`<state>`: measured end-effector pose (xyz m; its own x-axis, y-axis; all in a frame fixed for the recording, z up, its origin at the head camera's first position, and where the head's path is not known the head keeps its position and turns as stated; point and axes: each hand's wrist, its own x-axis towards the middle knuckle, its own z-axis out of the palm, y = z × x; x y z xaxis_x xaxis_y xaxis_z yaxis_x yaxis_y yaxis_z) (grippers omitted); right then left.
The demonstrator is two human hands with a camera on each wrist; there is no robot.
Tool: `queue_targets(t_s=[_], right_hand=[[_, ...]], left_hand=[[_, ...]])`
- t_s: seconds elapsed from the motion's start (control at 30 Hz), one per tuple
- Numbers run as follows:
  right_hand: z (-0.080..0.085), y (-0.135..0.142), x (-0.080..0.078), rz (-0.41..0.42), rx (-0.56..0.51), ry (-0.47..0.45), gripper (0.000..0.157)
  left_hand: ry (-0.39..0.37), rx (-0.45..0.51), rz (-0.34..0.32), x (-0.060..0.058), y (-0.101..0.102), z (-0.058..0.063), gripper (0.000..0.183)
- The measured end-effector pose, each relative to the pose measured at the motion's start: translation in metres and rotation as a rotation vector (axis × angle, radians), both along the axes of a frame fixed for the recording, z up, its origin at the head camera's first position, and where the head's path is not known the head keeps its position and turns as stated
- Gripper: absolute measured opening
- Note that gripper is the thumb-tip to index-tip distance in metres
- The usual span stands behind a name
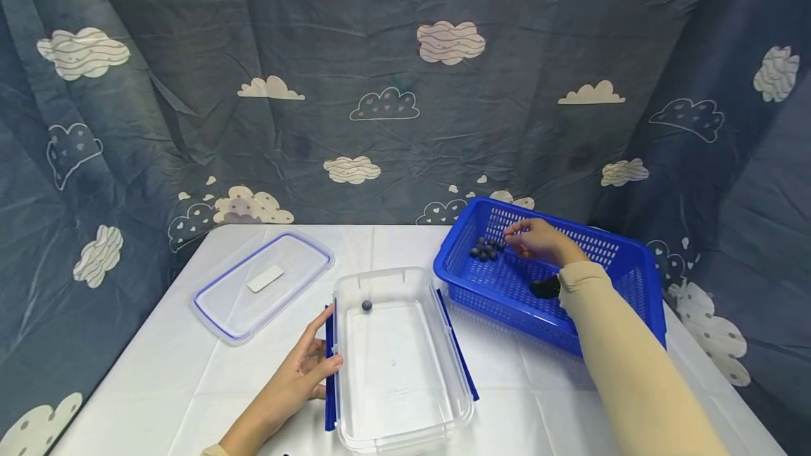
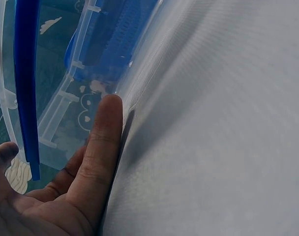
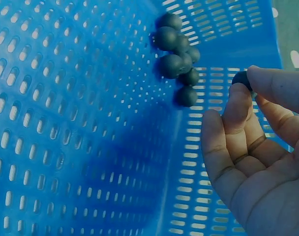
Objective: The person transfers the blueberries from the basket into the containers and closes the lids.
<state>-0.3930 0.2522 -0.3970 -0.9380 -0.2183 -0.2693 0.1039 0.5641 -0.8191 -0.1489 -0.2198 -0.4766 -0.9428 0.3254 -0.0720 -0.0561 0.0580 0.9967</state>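
My right hand (image 1: 541, 241) is inside the blue basket (image 1: 494, 295), pinching a dark blueberry (image 3: 241, 79) between thumb and fingertips. Beside it, a cluster of several blueberries (image 1: 484, 250) lies at the basket's left end. At the left side of a clear plastic container (image 1: 399, 371), my left hand (image 1: 294, 375) holds the edge, thumb over the rim and fingers along the outside by a blue side latch (image 1: 330, 371). The container stands uncovered, with a single blueberry (image 1: 367, 306) near its far left corner.
A clear lid (image 1: 262, 287) with a blue seal lies on the white table (image 1: 215, 393) at the left, a small white label (image 1: 265, 278) on it. A second blue latch (image 1: 457, 347) sticks out on the container's right, near the basket. Behind hangs a dark cloud-patterned curtain (image 1: 380, 139).
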Motion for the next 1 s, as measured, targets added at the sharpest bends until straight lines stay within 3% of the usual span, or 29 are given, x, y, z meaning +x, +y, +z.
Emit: queue_targets(t_s=[0.2,0.43,1.0], right_hand=[[0.001,0.003,-0.001,0.021,-0.027,0.022,0.042],[0.010,-0.006,0.004,0.067,-0.058,0.041,0.045],[0.028,-0.040,0.017,0.164,-0.147,0.075,0.039]], left_hand=[[-0.004,-0.008,0.023,-0.001,0.000,-0.002,0.082],[0.008,0.004,-0.003,0.000,0.000,-0.002,0.084],[0.018,0.009,-0.012,0.000,-0.001,-0.002,0.086]])
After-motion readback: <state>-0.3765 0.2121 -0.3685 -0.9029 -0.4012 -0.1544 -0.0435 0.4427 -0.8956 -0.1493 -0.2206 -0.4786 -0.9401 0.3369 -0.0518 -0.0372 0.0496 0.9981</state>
